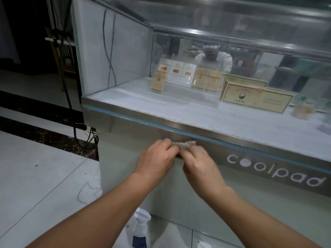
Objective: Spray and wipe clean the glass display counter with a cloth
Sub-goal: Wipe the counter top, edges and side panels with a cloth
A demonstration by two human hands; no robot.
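At frame centre, the left hand (157,158) and right hand (198,163) both pinch a small crumpled cloth (184,144) against the metal trim of the glass display counter (125,111). A spray bottle (140,230) stands on the floor, bottom centre.

"coolpad" in pale letters on the display counter's (197,203) front panel; print on the boxes (256,100) inside is illegible.

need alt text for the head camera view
Both hands, left hand and right hand, hold a small cloth against the metal front of a glass display counter. A spray bottle stands on the floor below.
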